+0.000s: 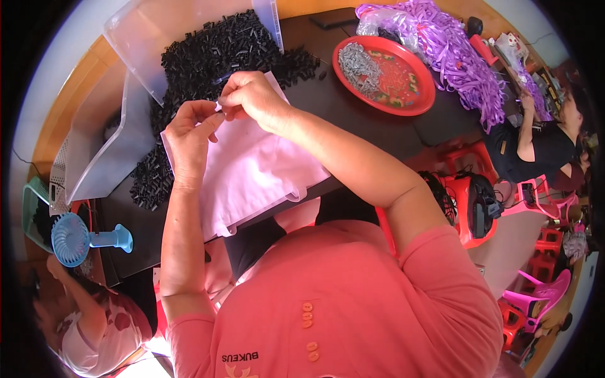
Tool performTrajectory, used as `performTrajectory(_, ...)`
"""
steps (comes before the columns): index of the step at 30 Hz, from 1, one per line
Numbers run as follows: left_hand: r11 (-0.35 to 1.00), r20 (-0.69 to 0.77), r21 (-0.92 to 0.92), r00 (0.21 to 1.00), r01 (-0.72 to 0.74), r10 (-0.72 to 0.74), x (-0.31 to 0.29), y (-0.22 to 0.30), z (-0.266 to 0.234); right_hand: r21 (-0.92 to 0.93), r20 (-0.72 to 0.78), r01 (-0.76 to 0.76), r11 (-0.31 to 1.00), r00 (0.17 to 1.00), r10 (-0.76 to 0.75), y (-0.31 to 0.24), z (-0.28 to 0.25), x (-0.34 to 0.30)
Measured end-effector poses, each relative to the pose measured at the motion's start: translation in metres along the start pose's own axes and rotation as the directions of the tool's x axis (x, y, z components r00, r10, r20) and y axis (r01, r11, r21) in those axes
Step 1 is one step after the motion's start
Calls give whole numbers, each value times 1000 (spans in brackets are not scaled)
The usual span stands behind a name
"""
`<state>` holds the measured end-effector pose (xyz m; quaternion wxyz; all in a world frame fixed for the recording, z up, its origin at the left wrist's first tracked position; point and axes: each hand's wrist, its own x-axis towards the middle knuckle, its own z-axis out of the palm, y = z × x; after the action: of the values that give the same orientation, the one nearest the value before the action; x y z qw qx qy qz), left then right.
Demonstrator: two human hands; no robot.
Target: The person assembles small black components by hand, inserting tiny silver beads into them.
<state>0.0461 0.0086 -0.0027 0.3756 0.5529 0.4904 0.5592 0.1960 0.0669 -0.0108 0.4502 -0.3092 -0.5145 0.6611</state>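
Note:
My left hand and my right hand meet above the far left of a pale pink cloth. The fingertips of both are pinched together around something small; a whitish bit shows between them, too little to name. The cloth lies over the table's near edge and hangs toward my lap. Just beyond my hands spreads a big heap of small black tube-like pieces, some spilling down the left side of the cloth.
A clear plastic bin lies around the black heap. At the far right stand a red tray with small silvery metal pieces and a pile of purple ribbons. A blue fan is left. People sit on both sides.

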Motion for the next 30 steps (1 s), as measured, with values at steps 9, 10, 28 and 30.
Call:
performTrajectory(9, 990, -29, -110, 996, 83, -87, 1, 2, 2, 23, 26, 23, 999, 999, -24, 3, 6, -6)
performTrajectory(10, 989, -38, -125, 996, 78, -83, 0, 2, 2, 30, 22, 34, 999, 999, -34, 3, 7, -5)
performTrajectory(28, 814, 31, -547, 976, 198, -217, 8, -10, -10, -77, 63, 163, 984, 985, -158, 3, 12, -3)
performTrajectory(30, 797, 41, -563, 970, 220, -239, 8, -12, -11, -97, 53, 167, 981, 985, -162, 3, 14, -3)
